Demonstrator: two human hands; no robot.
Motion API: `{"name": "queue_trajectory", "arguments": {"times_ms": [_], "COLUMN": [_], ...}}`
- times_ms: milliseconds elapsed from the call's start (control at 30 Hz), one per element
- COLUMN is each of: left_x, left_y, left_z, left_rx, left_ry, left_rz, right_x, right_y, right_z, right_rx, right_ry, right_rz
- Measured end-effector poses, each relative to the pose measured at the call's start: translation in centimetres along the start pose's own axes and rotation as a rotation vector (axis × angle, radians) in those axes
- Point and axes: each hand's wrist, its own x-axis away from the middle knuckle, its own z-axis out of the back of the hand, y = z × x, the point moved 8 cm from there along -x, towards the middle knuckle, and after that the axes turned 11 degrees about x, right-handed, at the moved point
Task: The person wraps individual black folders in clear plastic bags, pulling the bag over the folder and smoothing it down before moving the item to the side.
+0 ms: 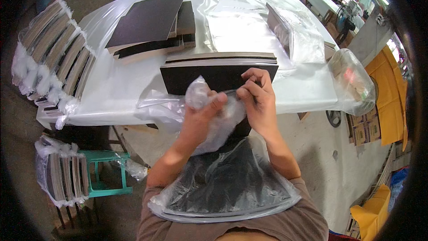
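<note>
Bagged black boards (227,187) rest against the person's chest, sheathed in a clear plastic bag (214,125) whose open mouth both hands pinch. Left hand (201,109) clenches bunched film; right hand (258,102) grips the bag's edge between thumb and fingers. Beyond, more black sheets (149,20) lie stacked on a plastic-covered white table (116,85), near wrapped bundles (53,49).

On the worktop (125,89), a stack of boards (154,27) lies far left, a pile of plastic bags (240,27) to its right. Bagged board bundles (55,49) line the worktop's left edge; more (64,176) rest on a stool (107,174) below.
</note>
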Motion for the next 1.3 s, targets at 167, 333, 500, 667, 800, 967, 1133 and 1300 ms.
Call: {"name": "queue_trajectory", "arguments": {"times_ms": [167, 333, 500, 667, 800, 967, 1133, 1300], "left_x": [0.2, 0.9, 1.2, 1.2, 2.3, 4.3, 5.3, 4.6], "left_y": [3.7, 5.4, 2.2, 1.5, 4.3, 1.9, -0.7, -0.5], "left_z": [-3.1, -3.3, 1.1, 5.3, 8.7, 3.5, 4.4, 6.9], "left_rx": [-0.405, -0.487, 0.132, 0.721, 0.562, 0.228, 0.100, 0.197], "left_ry": [-0.138, -0.115, 0.043, 0.190, 0.351, -0.315, -0.346, -0.188], "left_rz": [-0.339, -0.470, -0.037, 0.011, -0.334, -0.097, 0.079, 0.016], "right_x": [1.8, 2.3, 6.3, 4.1, 5.8, 6.0, 7.0, 7.0], "right_y": [3.2, 1.2, -1.1, -1.9, 0.2, -1.1, -2.3, -2.4], "right_z": [-4.1, -4.3, -2.9, 1.3, 0.3, -0.7, -1.3, -1.9], "right_rx": [-1.373, -1.110, -1.040, -1.058, -1.243, -1.162, -1.043, -0.920], "right_ry": [-0.329, -0.602, -1.275, -0.684, -0.698, -0.821, -0.869, -0.877], "right_rz": [-0.568, -0.495, 0.035, 0.480, 0.063, 0.179, 0.267, 0.263]}}
